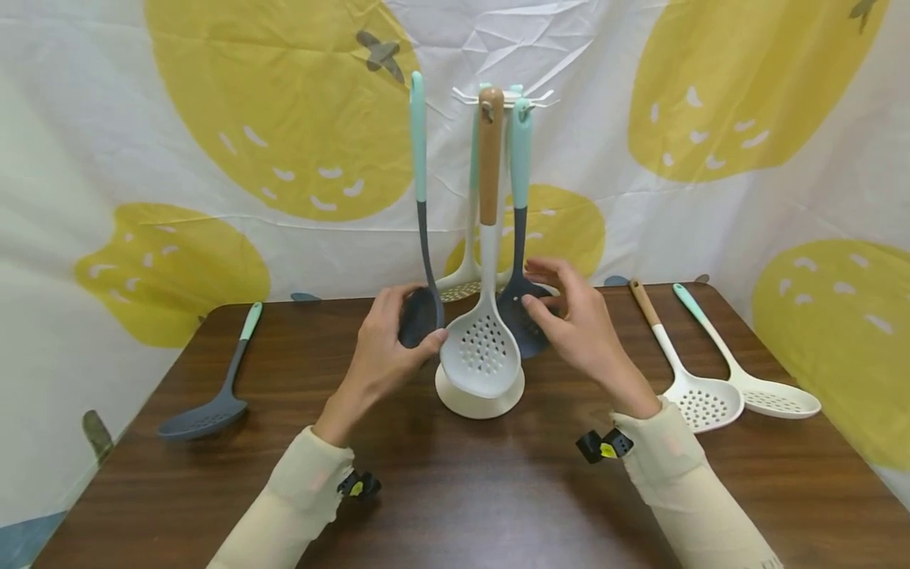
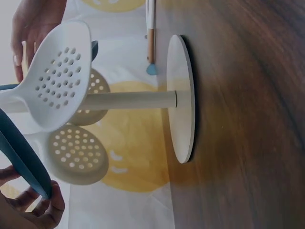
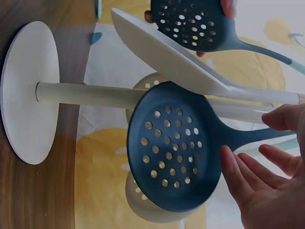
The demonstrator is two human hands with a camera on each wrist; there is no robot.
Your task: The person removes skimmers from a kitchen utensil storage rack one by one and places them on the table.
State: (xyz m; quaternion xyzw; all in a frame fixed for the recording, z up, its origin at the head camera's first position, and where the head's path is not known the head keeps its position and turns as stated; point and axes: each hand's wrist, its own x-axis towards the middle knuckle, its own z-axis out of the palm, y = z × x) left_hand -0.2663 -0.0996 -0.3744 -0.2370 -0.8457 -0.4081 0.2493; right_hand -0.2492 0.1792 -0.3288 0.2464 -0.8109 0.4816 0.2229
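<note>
My left hand [image 1: 389, 336] pinches a dark skimmer [image 1: 421, 316] by the rim of its bowl, its mint handle pointing up beside a white utensil stand [image 1: 479, 403]. The holes of this held skimmer [image 3: 188, 24] show in the right wrist view. A second dark skimmer [image 3: 174, 148] hangs by its mint handle on the stand's right side. My right hand [image 1: 579, 316] is at that one with loosely spread fingers, a fingertip right at the bowl's edge near the neck. Between the hands hangs a white skimmer [image 1: 480, 352] with a brown handle, at the front of the stand.
More white skimmers [image 2: 78, 155] hang behind. On the brown table [image 1: 469, 506], another dark skimmer [image 1: 206, 415] lies to the left. To the right lie a brown-handled white skimmer [image 1: 707, 403] and a mint-handled white skimmer [image 1: 778, 397]. A patterned cloth [image 1: 320, 261] hangs behind the table.
</note>
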